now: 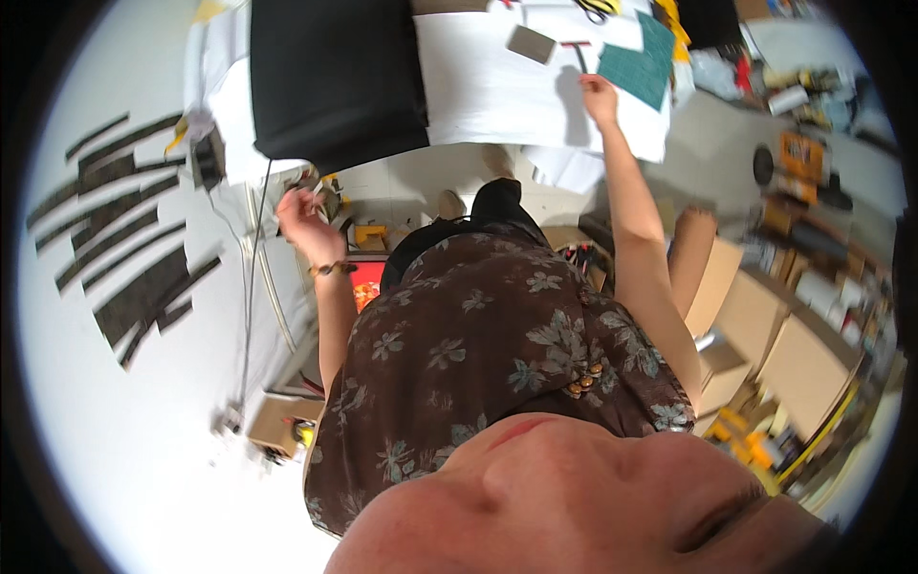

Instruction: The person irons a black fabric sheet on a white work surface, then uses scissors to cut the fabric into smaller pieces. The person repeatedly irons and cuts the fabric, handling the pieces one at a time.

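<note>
Over the right part of the white-covered table [469, 91], my right hand [600, 99] is closed around the lower end of a small T-shaped tool [580, 58]. Its handle is dark and its crosspiece red. Beside it lie a green cutting mat [636, 72] and a grey-brown rectangular block [531, 45]. Yellow-handled scissors [597, 11] rest farther back. My left hand [304, 225] hangs in the air off the near left corner of the table, with loosely bent fingers and nothing visible in them. A large black sheet [335, 81] is nearest to it.
The black sheet drapes over the table's front edge. Dark strips [134, 230] hang on the pale surface at left, near a hanging cord [255, 249]. Cardboard boxes [765, 320] and a cardboard roll [693, 253] stand at my right. Clutter and an orange-and-black machine [801, 158] lie beyond.
</note>
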### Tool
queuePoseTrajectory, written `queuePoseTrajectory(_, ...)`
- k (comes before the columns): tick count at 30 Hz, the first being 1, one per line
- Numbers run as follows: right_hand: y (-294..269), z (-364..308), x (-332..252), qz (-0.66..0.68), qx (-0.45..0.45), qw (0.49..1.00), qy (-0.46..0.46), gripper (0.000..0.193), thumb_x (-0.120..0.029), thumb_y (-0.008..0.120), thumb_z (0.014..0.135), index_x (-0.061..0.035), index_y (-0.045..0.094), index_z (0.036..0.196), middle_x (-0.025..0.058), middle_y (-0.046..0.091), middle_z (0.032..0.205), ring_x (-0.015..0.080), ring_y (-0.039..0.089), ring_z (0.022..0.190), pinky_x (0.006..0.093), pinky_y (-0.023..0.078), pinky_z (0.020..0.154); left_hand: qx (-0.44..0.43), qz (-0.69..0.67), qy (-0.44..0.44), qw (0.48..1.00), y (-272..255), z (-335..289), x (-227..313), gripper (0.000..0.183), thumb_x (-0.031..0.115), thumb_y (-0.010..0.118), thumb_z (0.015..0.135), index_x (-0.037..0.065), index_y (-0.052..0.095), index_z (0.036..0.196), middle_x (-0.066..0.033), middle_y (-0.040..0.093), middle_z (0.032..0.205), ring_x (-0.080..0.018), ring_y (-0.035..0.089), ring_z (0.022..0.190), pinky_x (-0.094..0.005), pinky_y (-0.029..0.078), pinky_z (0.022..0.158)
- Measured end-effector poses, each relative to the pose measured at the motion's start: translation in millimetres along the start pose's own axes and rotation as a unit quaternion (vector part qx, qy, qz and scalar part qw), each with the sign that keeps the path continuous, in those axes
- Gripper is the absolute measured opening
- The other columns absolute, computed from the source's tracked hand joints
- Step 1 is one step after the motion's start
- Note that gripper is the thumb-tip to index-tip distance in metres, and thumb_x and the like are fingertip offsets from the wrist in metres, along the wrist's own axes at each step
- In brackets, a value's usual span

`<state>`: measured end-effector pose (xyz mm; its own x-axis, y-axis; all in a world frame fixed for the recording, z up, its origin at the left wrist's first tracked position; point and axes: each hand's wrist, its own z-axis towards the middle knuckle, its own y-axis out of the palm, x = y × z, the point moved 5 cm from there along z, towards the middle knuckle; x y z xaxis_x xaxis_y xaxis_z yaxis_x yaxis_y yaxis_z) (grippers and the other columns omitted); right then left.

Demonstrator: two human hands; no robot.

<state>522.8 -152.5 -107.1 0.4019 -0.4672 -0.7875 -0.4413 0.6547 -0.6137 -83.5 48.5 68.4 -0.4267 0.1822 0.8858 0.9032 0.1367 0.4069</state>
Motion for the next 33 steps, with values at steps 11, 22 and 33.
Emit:
queuePoseTrajectory(11,35.0,227.8,-21.6,-0.362,-0.142,0.906,-0.165,0.049,-0.019,0.062,0.082,-0.0009,0.055,0.127,0.0263,0.055,0.125,0.0437,0.053,0.117,0.0468,0.044,0.102,0.061,-0.361,-0.227,0.902,82.9,-43.8,-140.2,0.01,0.019,0.062,0.073,0.012,0.055,0.075,-0.0089,0.064,0.092,-0.024,0.056,0.089,-0.0438,0.039,0.098)
queuePoseTrajectory(22,28.7,223.0,-50.8,-0.418,-0.19,0.86,-0.223,0.046,-0.026,0.072,0.081,0.0012,0.055,0.115,0.0211,0.057,0.119,0.0372,0.053,0.115,0.0447,0.045,0.097,0.287,-0.27,-0.036,0.919,83.2,-103.8,-97.5,0.039,0.021,0.071,0.09,0.005,0.058,0.123,-0.0099,0.065,0.119,-0.0259,0.064,0.105,-0.0406,0.052,0.095)
queuePoseTrajectory(33,-11.6,226.1,-87.8,-0.248,-0.252,0.865,-0.355,0.041,-0.012,0.065,0.085,0.0043,0.056,0.121,0.0256,0.067,0.103,0.0437,0.064,0.098,0.0452,0.051,0.088,0.383,-0.099,0.104,0.913,87.0,-176.1,-34.5,0.018,0.01,0.068,0.092,0.003,0.067,0.108,-0.0077,0.07,0.106,-0.016,0.067,0.092,-0.0295,0.055,0.081)
